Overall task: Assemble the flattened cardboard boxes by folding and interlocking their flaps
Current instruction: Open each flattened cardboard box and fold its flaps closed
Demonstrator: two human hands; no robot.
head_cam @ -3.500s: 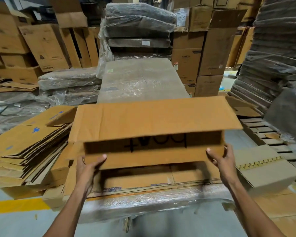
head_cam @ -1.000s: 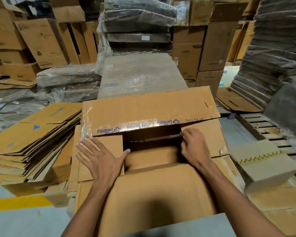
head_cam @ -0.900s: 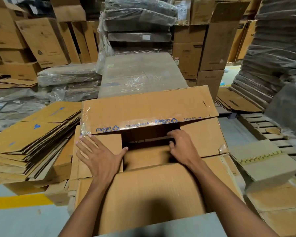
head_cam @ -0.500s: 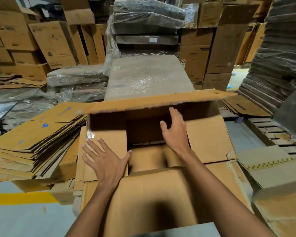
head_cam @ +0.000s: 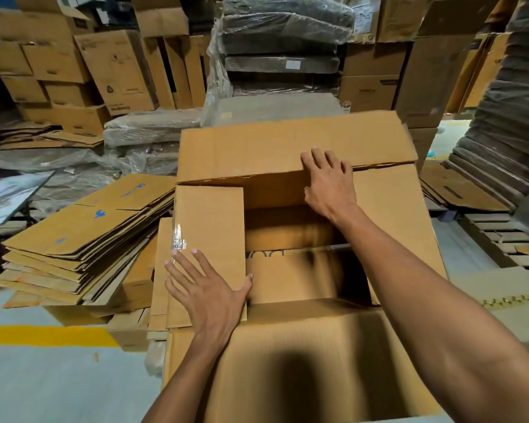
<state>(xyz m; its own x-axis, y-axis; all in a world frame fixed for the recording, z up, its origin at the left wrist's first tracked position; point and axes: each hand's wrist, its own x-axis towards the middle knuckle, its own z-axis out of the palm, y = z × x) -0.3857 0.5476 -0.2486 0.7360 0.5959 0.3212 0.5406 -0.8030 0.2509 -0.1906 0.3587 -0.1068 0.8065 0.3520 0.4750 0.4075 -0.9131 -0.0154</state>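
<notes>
A brown cardboard box [head_cam: 394, 227] stands in front of me with its flaps partly folded. My left hand [head_cam: 208, 288] lies flat, fingers spread, on the folded-in left side flap [head_cam: 209, 221]. The far long flap [head_cam: 287, 148] is tilted down toward me. My right hand [head_cam: 329, 181] grips that flap's near edge, fingers on top and thumb under it. The right side flap lies folded in under my right forearm. The near long flap [head_cam: 303, 361] slopes toward me. A dark gap in the middle shows the box's inside.
A pile of flattened cartons [head_cam: 83, 239] with blue prints lies at the left. Plastic-wrapped bundles [head_cam: 281, 35] and stacked boxes [head_cam: 55, 62] stand behind. A wrapped stack [head_cam: 507, 117] rises at the right, wooden pallets [head_cam: 507, 239] below it. Grey floor with a yellow line [head_cam: 43, 335] is near left.
The far long flap has swung down toward me. My right hand moved from inside the box up onto that flap's edge. My left hand has stayed on the left side flap.
</notes>
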